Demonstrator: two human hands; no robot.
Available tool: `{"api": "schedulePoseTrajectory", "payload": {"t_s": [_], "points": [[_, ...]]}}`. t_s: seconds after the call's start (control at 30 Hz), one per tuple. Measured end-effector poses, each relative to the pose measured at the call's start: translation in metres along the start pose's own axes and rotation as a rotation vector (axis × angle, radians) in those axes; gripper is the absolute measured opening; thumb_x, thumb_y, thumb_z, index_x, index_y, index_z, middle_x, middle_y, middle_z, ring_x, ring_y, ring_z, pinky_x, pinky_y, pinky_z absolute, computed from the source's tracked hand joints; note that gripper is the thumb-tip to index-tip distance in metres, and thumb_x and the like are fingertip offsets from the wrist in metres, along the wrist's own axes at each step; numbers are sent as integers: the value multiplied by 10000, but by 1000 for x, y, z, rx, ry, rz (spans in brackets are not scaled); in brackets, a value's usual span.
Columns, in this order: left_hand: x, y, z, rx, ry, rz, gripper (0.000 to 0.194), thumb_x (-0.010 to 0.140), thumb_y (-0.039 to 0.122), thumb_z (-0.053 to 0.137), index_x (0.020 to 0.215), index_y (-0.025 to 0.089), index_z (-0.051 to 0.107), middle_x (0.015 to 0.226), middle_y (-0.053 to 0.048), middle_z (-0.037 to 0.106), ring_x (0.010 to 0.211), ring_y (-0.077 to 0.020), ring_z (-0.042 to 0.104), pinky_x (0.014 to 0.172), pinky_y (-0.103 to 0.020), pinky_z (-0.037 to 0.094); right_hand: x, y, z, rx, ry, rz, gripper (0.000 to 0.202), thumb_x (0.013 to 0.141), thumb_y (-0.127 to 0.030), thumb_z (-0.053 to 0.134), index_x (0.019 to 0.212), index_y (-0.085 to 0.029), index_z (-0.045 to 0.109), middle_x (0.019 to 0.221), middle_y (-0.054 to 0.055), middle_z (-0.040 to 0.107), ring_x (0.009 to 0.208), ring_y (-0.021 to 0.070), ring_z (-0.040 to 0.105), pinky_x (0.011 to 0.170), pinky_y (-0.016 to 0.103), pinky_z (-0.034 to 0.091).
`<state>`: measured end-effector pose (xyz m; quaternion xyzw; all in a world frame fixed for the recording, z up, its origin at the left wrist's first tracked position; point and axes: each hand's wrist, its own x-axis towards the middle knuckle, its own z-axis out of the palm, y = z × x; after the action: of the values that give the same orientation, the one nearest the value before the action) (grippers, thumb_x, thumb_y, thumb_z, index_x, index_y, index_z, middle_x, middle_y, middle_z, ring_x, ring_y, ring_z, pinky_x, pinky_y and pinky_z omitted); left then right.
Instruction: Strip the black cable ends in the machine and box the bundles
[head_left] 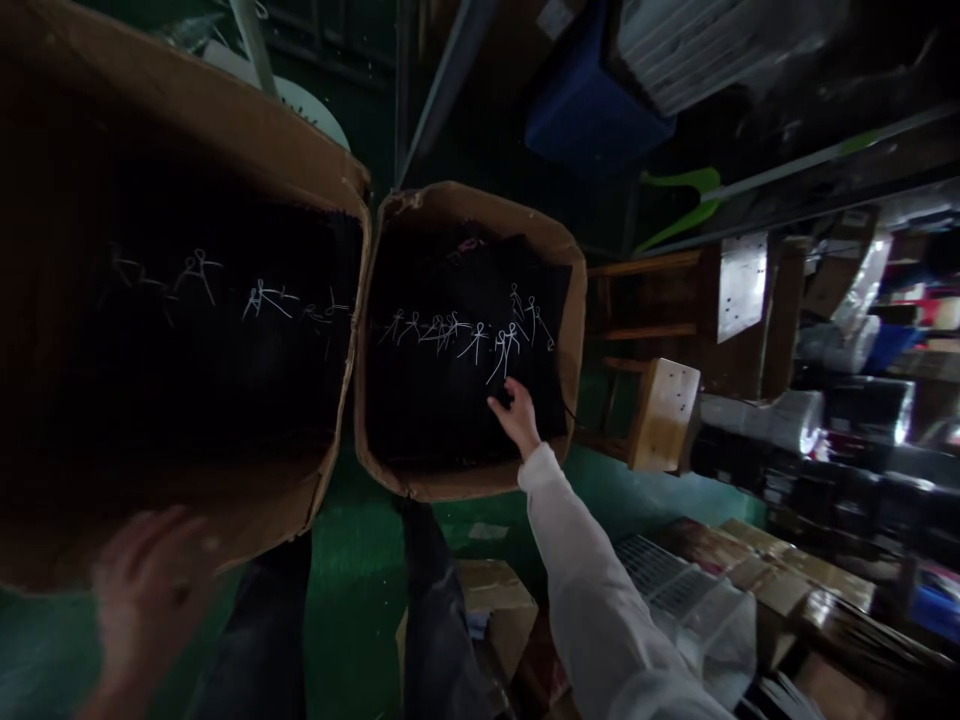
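Note:
Two open cardboard boxes stand side by side, holding dark, nearly black material. In the right box [571, 300], a row of thin white strings [504, 350], looped or knotted with loose ends, crosses the dark contents [442, 400]. My right hand [517, 415] reaches over these contents, just below the strings, thumb and forefinger apart with nothing visible between them. Similar white strings [262, 298] lie across the contents of the left box [292, 500]. Blurred by motion, my left hand [154, 590] is at that box's near wall, fingers loosely stretched and seemingly holding nothing.
Wooden stools [664, 415] stand right of the boxes. A white wire basket [675, 590] and more cardboard cartons [780, 560] are at the lower right. Beyond the boxes are a blue bin [592, 110] and metal poles [442, 85]. The floor [352, 570] is green.

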<state>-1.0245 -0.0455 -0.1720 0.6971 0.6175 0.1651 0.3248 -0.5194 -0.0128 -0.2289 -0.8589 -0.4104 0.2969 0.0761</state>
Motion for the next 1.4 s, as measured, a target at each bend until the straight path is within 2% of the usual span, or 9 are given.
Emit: {"api": "schedulePoseTrajectory", "payload": {"t_s": [0.17,0.37,0.57,0.77,0.87,1.03,1.2,1.3,1.4], "points": [[-89,101,106,-120,-340,-196,259,785,292,558,1033,355,594,1135,-16,582,1083,-265,563,872,-442,531,120,-12,-5,-273,159,-54,922,655,-372,705,1401,-145,213,1399,178,349,1327,329,227,1037,503,269],[-119,196,182,-212,-518,-474,300,853,403,444,1015,240,637,1086,-71,638,1028,-234,611,830,-368,556,175,-25,5,-325,48,30,911,635,-364,714,1379,-119,250,1263,230,450,1188,366,403,960,511,325],[-110,228,201,-270,-537,-567,306,854,411,437,1045,271,631,1087,-43,656,1017,-222,622,820,-328,553,172,-10,-5,-331,-40,-137,875,641,-262,674,1385,-115,237,1232,221,484,1149,363,431,923,494,364],[-100,235,199,-252,-470,-568,299,863,403,426,1036,250,616,1074,-54,655,1009,-221,619,857,-364,531,155,-12,14,-292,127,-176,711,715,-163,566,1361,-110,274,1442,216,274,1349,352,178,1014,590,226],[-91,234,198,-276,-457,-531,293,874,382,418,1050,238,602,1109,-66,628,1049,-214,592,899,-377,506,151,-9,10,-256,169,-215,627,707,-143,549,1302,-85,361,1412,203,343,1357,342,170,1041,570,207],[-56,221,206,-360,-391,-472,282,877,364,422,1055,207,573,1099,-92,609,1058,-220,575,931,-408,475,131,-6,-30,-115,185,-186,578,701,-194,534,1257,-115,397,1143,147,596,1058,264,562,933,423,418],[40,233,222,-565,-333,-217,488,817,448,529,1231,195,481,1272,-122,517,1200,-230,476,1018,-412,390,70,-26,-94,-63,183,-249,658,675,-265,585,1295,-175,384,1230,128,543,1075,252,566,907,390,465],[109,262,216,-614,-458,50,967,579,602,704,1363,156,353,1434,-162,334,1361,-309,225,1112,-481,206,19,-52,-126,27,149,-268,722,642,-264,636,1319,-231,387,1259,108,527,1120,256,537,944,419,443],[150,288,193,-654,-692,317,1125,482,664,714,1406,188,282,1460,-135,300,1383,-332,130,1108,-548,-17,-28,-86,-143,246,119,-225,734,596,-251,699,1282,-227,439,1151,86,588,1029,260,577,908,459,450]]}}
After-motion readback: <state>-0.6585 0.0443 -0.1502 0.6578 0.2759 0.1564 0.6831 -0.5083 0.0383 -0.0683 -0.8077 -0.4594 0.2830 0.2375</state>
